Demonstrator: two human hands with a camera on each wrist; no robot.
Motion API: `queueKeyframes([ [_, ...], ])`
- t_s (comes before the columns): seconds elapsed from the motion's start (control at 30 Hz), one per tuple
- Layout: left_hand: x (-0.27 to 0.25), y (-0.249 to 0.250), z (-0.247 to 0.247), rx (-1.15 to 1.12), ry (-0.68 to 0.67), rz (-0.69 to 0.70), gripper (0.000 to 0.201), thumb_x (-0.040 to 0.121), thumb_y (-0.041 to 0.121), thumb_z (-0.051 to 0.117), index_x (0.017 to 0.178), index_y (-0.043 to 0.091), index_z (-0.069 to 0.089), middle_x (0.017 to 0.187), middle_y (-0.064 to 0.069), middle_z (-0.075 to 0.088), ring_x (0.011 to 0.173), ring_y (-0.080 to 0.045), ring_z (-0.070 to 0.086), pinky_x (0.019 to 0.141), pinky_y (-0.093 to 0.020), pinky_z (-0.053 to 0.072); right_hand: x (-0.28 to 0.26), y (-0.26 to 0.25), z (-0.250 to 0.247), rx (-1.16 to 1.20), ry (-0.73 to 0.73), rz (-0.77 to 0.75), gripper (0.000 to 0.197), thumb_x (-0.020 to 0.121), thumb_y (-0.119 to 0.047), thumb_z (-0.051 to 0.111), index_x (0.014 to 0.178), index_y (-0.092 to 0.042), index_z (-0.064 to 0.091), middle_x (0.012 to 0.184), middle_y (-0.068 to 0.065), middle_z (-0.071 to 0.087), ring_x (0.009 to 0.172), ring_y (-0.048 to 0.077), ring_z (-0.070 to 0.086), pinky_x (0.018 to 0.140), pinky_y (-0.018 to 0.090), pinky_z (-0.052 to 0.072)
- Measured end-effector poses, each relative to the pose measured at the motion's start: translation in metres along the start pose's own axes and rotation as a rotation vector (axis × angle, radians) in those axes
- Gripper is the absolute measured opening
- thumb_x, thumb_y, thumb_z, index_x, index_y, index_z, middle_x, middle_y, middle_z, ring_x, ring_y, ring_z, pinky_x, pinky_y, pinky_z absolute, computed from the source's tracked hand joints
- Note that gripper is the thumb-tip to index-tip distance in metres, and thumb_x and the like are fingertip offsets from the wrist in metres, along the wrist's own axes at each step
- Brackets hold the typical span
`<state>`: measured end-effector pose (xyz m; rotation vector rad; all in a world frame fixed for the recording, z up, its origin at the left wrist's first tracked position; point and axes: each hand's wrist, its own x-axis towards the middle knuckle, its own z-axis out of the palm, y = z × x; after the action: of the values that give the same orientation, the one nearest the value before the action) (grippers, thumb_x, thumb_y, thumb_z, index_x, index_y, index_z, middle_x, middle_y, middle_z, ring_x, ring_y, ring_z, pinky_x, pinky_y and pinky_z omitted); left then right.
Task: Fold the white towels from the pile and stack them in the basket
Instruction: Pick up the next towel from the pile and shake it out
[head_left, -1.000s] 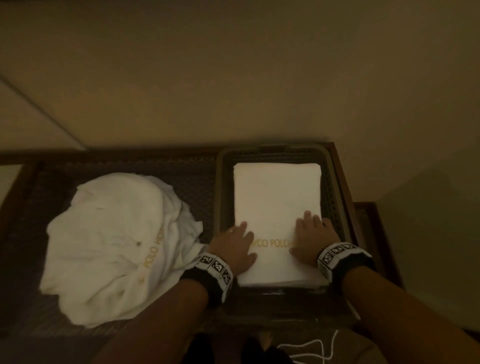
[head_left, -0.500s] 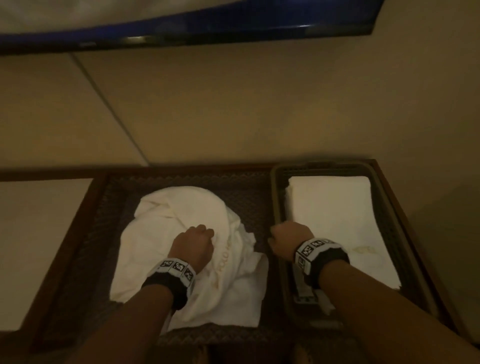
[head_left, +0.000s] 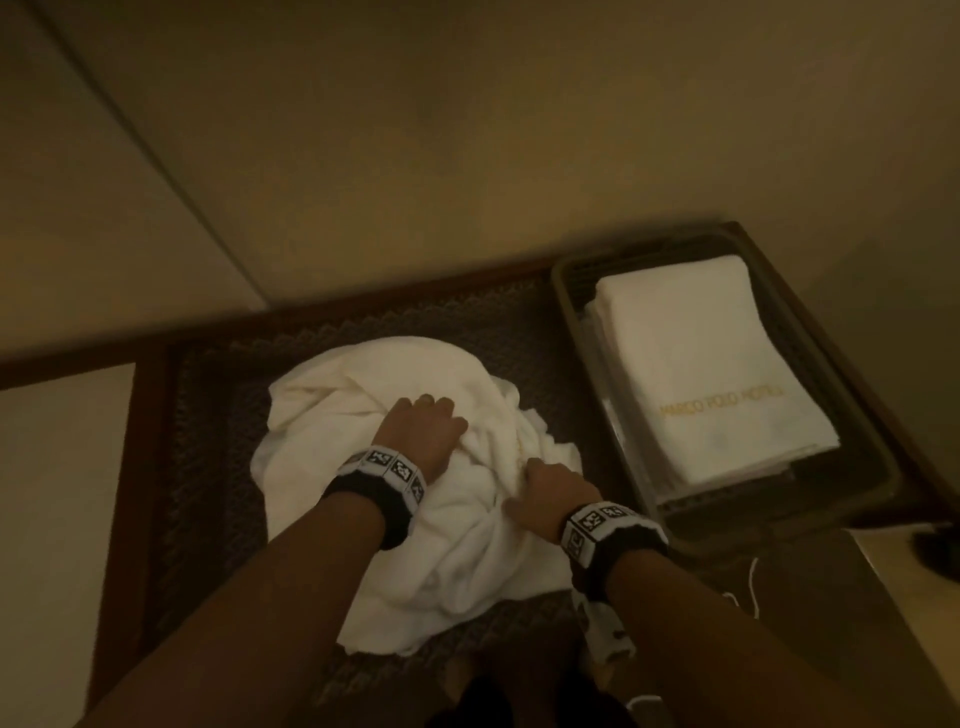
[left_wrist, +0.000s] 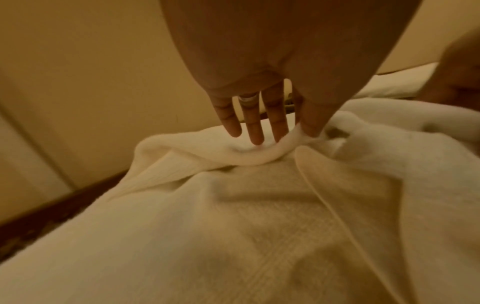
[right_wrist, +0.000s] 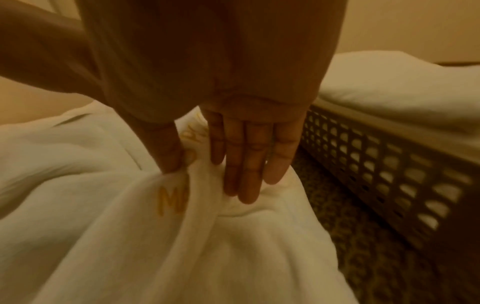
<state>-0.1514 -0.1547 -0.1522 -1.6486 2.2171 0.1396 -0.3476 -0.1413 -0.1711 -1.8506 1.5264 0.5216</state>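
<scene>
Place: I read it as a hotel room.
Evidence: gold "MARCO POLO HOTEL" lettering on the folded white towels in the basket at 2 o'clock; dim beige walls.

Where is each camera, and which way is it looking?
Head: on the person's head, looking down at the towel pile, the basket of folded towels, both forearms, left hand and right hand.
Left wrist: looks along the left hand, which pinches a towel fold.
Right wrist: looks along the right hand, which pinches the cloth; basket on the right.
All three share the pile; head and right wrist also share the basket.
</scene>
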Motion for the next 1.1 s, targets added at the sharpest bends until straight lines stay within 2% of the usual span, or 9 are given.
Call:
queueKeyframes([
  [0.17, -0.007, -0.019, -0.013, -0.561, 0.181, -0.068, 0.018, 0.102, 0.025, 0.042, 0.109, 0.016, 0.056, 0.102, -0.008, 0.063, 0.092, -0.028, 0.059, 0.077, -0.035, 0.042, -0.006, 0.003, -0.001, 0.299, 0.099, 0.044, 0.029, 0.093, -0.023, 0.053, 0.12, -0.013, 0.055, 0.122, 0.01, 0.058, 0.109, 0.026, 0.057, 0.083, 0.028, 0.042],
  [0.27, -0.02, -0.03, -0.043, -0.794, 0.255, -0.141, 0.013, 0.104, 0.028, 0.04, 0.094, 0.02, 0.046, 0.084, -0.002, 0.056, 0.076, -0.023, 0.052, 0.066, -0.032, 0.034, -0.015, -0.001, -0.033, 0.531, 0.247, 0.046, 0.025, 0.091, -0.016, 0.05, 0.115, -0.015, 0.056, 0.113, 0.009, 0.06, 0.103, 0.029, 0.058, 0.083, 0.034, 0.044],
  [0.33, -0.03, -0.039, -0.069, -0.866, 0.312, -0.179, 0.018, 0.105, 0.031, 0.038, 0.095, 0.018, 0.045, 0.082, -0.003, 0.056, 0.076, -0.027, 0.055, 0.066, -0.036, 0.039, -0.024, -0.01, -0.064, 0.618, 0.366, -0.017, 0.017, 0.095, -0.015, 0.045, 0.109, -0.011, 0.054, 0.103, 0.009, 0.058, 0.092, 0.028, 0.056, 0.077, 0.034, 0.042],
  [0.43, -0.053, -0.056, -0.11, -0.835, 0.452, -0.206, 0.02, 0.105, 0.03, 0.038, 0.097, 0.014, 0.048, 0.088, -0.007, 0.058, 0.08, -0.025, 0.053, 0.07, -0.036, 0.039, -0.045, -0.027, -0.113, 0.7, 0.505, -0.165, 0.011, 0.098, -0.017, 0.045, 0.102, -0.011, 0.053, 0.101, 0.009, 0.056, 0.09, 0.027, 0.053, 0.073, 0.033, 0.038],
  [0.5, -0.076, -0.068, -0.141, -0.789, 0.521, -0.207, 0.02, 0.104, 0.03, 0.04, 0.09, 0.015, 0.044, 0.085, -0.007, 0.057, 0.079, -0.026, 0.053, 0.07, -0.036, 0.038, -0.065, -0.038, -0.142, 0.694, 0.556, -0.27, 0.006, 0.092, -0.018, 0.056, 0.095, -0.013, 0.056, 0.096, 0.009, 0.059, 0.089, 0.027, 0.055, 0.074, 0.036, 0.042],
  [0.67, -0.152, -0.092, -0.213, -0.58, 0.611, -0.24, 0.021, 0.102, 0.036, 0.043, 0.094, 0.019, 0.052, 0.086, -0.005, 0.063, 0.08, -0.029, 0.059, 0.073, -0.04, 0.047, -0.13, -0.059, -0.196, 0.315, 0.457, -0.453, 0.036, 0.074, -0.026, 0.077, 0.106, -0.02, 0.062, 0.098, 0.003, 0.066, 0.087, 0.02, 0.064, 0.076, 0.032, 0.054],
  [0.87, -0.245, -0.095, -0.262, -0.323, 0.806, -0.348, 0.025, 0.102, 0.037, 0.042, 0.102, 0.017, 0.057, 0.097, -0.012, 0.065, 0.089, -0.035, 0.06, 0.071, -0.036, 0.039, -0.174, -0.072, -0.202, -0.083, 0.412, -0.358, 0.044, 0.076, -0.024, 0.078, 0.115, -0.008, 0.064, 0.11, 0.01, 0.068, 0.097, 0.026, 0.066, 0.073, 0.026, 0.047],
  [1.03, -0.327, -0.112, -0.263, -0.379, 0.967, -0.467, 0.022, 0.101, 0.036, 0.044, 0.097, 0.016, 0.053, 0.088, -0.009, 0.062, 0.08, -0.032, 0.058, 0.068, -0.04, 0.043, -0.195, -0.085, -0.2, 0.035, 0.541, -0.365, 0.034, 0.084, -0.02, 0.07, 0.117, -0.013, 0.066, 0.11, 0.01, 0.069, 0.101, 0.026, 0.065, 0.09, 0.039, 0.054],
  [1.1, -0.355, -0.121, -0.259, -0.44, 0.971, -0.511, 0.021, 0.102, 0.035, 0.045, 0.096, 0.016, 0.054, 0.087, -0.007, 0.062, 0.08, -0.031, 0.057, 0.071, -0.042, 0.045, -0.209, -0.1, -0.207, 0.109, 0.662, -0.43, 0.024, 0.086, -0.017, 0.065, 0.11, -0.014, 0.067, 0.104, 0.01, 0.07, 0.098, 0.028, 0.065, 0.087, 0.041, 0.054],
])
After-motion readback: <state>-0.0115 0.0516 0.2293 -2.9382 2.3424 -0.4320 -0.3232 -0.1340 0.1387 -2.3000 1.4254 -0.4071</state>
